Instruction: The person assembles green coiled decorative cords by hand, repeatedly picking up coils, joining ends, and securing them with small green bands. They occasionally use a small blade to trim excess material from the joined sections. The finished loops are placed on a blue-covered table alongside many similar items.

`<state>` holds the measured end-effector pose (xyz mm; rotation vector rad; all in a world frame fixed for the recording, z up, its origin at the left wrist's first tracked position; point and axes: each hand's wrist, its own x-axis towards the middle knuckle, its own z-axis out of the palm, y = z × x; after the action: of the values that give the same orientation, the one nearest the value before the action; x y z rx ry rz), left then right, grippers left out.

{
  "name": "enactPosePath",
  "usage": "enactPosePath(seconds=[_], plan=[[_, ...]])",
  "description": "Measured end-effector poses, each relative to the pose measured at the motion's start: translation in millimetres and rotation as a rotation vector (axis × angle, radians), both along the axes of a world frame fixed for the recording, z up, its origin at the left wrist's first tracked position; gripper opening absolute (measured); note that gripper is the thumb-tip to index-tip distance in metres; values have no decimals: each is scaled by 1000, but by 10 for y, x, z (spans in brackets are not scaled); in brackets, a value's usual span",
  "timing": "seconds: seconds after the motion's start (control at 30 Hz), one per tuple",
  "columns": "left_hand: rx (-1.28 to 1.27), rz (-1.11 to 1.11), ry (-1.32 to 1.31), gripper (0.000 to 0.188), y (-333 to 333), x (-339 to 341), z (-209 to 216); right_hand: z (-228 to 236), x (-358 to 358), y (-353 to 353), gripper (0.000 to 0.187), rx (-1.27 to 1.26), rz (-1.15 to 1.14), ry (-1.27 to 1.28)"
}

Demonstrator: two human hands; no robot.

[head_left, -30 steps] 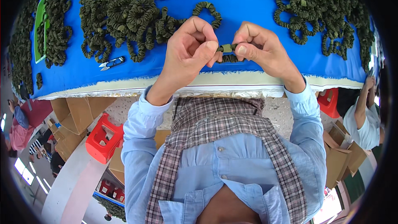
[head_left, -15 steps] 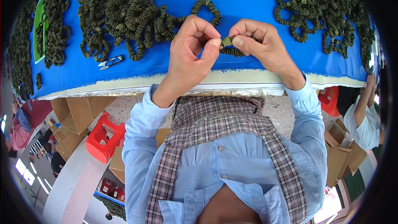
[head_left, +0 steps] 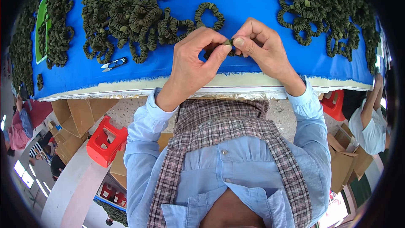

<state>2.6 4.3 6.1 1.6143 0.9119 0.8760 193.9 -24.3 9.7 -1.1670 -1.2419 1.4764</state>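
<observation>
Just above the table's near edge, my left hand point(head_left: 199, 57) and my right hand point(head_left: 262, 50) meet over a dark green scrunchie point(head_left: 228, 42). Thumb and forefinger of my left hand pinch its flat fabric band, and my right fingertips grip it from the other side. Most of the ring is hidden behind my fingers. Another scrunchie point(head_left: 209, 16) lies on the blue cloth point(head_left: 249, 0) just beyond my hands. To the left, a large heap of scrunchies point(head_left: 130, 12) spreads out, and a pair of thread snips point(head_left: 114, 64) rests in front of it.
A second heap of scrunchies point(head_left: 318, 8) covers the right side, with more at the far left around a green tray point(head_left: 41, 29). Below the table stand a red stool point(head_left: 106, 141) and cardboard boxes point(head_left: 86, 114). Another person point(head_left: 367, 122) is at the right edge.
My hands have drawn closer together, the left one lowered slightly. The fabric band between my fingertips now shows less. Heaps and snips stay where they were.
</observation>
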Motion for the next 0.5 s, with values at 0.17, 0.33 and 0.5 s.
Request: enactPosePath(seconds=[0.17,0.33,0.5], plan=[[-100,5,-55,10,-9,-12,-40,-9,31,51,18,-53,-6,83],[-416,-30,-222,10,46,39,106,-19,-34,64,18,-75,-63,120],[-570,-55,-319,12,120,40,-23,-22,15,118,21,-74,-88,191]])
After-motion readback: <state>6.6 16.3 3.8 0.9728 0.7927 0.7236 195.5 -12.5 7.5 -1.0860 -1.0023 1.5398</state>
